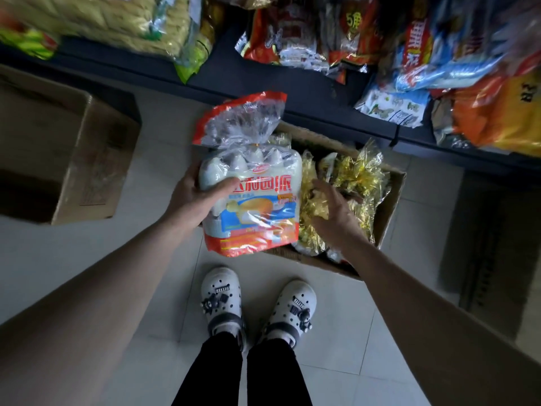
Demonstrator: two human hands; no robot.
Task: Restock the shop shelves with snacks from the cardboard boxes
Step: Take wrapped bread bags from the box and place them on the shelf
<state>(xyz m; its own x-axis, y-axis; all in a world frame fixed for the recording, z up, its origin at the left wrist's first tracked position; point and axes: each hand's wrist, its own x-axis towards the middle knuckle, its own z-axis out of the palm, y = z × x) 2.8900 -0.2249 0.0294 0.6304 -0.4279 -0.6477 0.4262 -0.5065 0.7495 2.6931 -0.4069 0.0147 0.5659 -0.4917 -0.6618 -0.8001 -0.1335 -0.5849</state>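
Observation:
My left hand grips a large clear and orange bag of white wrapped cakes, held upright over the left end of an open cardboard box on the floor. My right hand hovers with fingers spread just above gold-wrapped snack packs that fill the box; it holds nothing. The dark shop shelf runs across the top of the view, just beyond the box.
Packed snack bags and noodle packs crowd the shelf. A second cardboard box stands at the left on the tiled floor. A flattened dark box lies at the right. My feet in white clogs stand right before the open box.

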